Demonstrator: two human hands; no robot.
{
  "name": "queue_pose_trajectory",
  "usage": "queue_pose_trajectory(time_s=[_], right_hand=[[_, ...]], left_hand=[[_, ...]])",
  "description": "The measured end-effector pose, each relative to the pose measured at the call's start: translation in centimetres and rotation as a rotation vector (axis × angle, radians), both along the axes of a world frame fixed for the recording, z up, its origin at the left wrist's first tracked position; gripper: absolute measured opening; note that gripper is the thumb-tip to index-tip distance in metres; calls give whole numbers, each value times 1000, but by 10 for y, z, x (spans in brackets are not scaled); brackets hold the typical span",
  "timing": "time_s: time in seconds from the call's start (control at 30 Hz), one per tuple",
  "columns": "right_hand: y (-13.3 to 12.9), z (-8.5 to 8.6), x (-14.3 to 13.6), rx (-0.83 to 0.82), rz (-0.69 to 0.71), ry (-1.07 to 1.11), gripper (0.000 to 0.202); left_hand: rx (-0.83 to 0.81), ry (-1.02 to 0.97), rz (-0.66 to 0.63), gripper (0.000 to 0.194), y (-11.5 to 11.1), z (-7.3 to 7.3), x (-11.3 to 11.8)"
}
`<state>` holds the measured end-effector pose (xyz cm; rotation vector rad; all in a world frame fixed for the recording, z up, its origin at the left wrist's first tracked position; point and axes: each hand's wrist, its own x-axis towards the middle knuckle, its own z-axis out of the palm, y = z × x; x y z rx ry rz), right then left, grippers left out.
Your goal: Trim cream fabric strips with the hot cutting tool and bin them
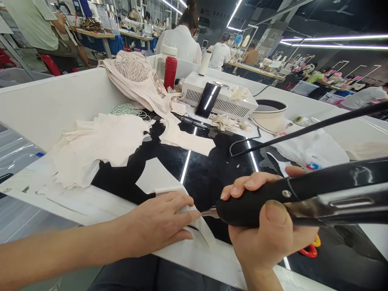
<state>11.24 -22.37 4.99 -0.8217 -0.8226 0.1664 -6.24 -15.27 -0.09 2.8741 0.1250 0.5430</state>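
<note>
My right hand (266, 230) is wrapped around a black-handled tool (251, 204) with a metal lever along its side, the thumb lying by the lever. A narrow metal tip juts from the tool's left end, close to my left fingertips. My left hand (165, 218) is closed over the edge of a pale fabric piece (157, 176), near the front of the black glossy work surface (209, 173). Part of that fabric is hidden under my fingers. Farther back lies another cut beige fabric piece (188, 139).
A pile of pale fabric pieces (103, 137) lies left, with beige bras (136, 81) behind. A phone (208, 100) leans on a white vented box (221, 93). A red bottle (170, 72), round bin (269, 115) and plastic bag (312, 145) stand around. A black bent rod (303, 131) crosses the right side.
</note>
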Motion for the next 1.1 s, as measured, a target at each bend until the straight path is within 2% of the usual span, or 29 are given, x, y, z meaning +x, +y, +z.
queue_pose_trajectory(time_s=[0.07, 0.33, 0.53, 0.8, 0.93, 1.1], right_hand=[[-1, -1, 0, -6, 3, -7, 42], [-4, -2, -3, 16, 1, -15, 43], [-4, -1, -3, -1, 4, -14, 43], [-5, 4, -6, -51, -32, -8, 44], [-4, 4, -7, -42, -25, 17, 46], [0, 4, -4, -5, -1, 40, 45]], left_hand=[[-24, -20, -1, 32, 2, 2, 3], [-20, -66, -36, 32, 7, -1, 7], [9, 8, -73, 29, 11, -2, 3], [57, 42, -88, 40, 11, -3, -4], [104, 35, -72, 49, 8, -7, -4], [128, -4, -54, 50, 4, -12, -3]])
